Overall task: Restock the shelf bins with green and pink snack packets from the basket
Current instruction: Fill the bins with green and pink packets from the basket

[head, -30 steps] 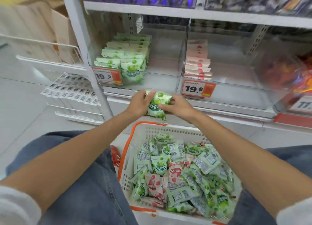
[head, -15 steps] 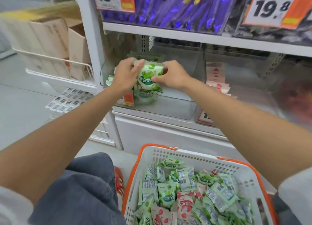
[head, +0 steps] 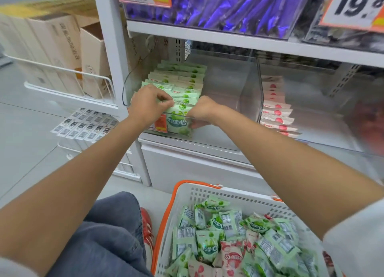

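Note:
A green snack packet point(head: 179, 122) stands upright at the front of the clear left shelf bin point(head: 226, 83), ahead of a row of green packets point(head: 182, 79). My left hand point(head: 148, 106) pinches its top left edge. My right hand point(head: 202, 112) grips its right side, fingers curled down inside the bin. The neighbouring clear bin point(head: 324, 102) holds a stack of pink packets point(head: 275, 106). Below, the white basket with orange handles point(head: 207, 190) is full of several loose green packets point(head: 207, 243) and pink packets point(head: 231, 258).
Purple-wrapped goods point(head: 218, 4) fill the shelf above, with price tags on it. Cardboard boxes point(head: 62, 48) sit in a white wire rack to the left. My jeans-clad knee point(head: 99, 235) and a red shoe point(head: 146, 224) are beside the basket.
Both hands lifted the green packet from above the basket up to the left bin and lowered it in at the front of the row. The view has moved closer to the shelf.

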Action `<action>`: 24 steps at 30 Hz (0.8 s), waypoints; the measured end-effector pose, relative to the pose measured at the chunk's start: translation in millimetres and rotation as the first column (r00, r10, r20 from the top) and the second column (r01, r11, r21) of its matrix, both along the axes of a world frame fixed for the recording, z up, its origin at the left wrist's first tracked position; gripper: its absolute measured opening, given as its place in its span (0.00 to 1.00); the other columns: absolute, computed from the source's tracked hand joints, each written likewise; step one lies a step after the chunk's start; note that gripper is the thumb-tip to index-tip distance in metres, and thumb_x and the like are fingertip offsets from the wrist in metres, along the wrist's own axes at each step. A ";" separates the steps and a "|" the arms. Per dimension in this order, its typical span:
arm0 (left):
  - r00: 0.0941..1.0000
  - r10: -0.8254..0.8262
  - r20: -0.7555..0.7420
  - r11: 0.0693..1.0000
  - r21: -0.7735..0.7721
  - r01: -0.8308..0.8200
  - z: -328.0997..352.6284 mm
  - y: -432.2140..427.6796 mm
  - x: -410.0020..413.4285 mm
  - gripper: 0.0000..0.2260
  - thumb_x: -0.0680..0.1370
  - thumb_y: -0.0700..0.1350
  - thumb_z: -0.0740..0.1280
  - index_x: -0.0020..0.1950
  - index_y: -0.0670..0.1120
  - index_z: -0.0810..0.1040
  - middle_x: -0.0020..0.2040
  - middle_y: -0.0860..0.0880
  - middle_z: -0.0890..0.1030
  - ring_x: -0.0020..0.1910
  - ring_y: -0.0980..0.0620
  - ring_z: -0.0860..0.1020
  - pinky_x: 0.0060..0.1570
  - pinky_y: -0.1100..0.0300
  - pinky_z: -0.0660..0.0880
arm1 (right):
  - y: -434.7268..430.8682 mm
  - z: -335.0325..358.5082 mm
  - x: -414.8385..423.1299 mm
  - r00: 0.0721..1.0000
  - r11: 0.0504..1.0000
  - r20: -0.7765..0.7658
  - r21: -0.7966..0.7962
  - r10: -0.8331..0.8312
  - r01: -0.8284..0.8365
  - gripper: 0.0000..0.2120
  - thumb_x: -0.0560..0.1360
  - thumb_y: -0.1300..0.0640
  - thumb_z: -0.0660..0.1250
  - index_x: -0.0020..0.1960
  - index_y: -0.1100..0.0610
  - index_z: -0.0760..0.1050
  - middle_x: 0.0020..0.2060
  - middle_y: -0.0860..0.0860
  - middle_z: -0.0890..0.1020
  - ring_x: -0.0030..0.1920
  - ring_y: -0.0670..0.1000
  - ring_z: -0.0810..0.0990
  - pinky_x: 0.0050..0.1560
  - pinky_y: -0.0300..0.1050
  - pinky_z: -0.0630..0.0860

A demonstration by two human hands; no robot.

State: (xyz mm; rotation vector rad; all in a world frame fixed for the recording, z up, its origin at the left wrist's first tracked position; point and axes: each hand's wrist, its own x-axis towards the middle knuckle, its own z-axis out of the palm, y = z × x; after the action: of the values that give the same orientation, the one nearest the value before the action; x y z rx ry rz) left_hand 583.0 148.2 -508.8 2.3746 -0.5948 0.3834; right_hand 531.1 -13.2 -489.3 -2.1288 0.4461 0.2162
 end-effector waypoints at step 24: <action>0.791 -0.047 -0.610 0.731 0.518 0.443 -172.3 -19.5 -201.0 0.07 0.78 0.46 0.63 0.53 0.49 0.78 0.52 0.53 0.78 0.53 0.51 0.77 0.49 0.58 0.73 | -49.6 -220.3 -254.2 0.979 0.960 -0.133 -0.211 0.157 -0.183 0.06 0.76 0.62 0.65 0.48 0.55 0.79 0.45 0.50 0.82 0.45 0.50 0.80 0.49 0.46 0.78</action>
State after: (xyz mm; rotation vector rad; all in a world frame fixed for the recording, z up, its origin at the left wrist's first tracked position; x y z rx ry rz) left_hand 382.0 128.6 -681.1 2.7797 -0.8463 -0.7753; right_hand 277.0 -62.8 -709.6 -2.3860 0.3672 0.4059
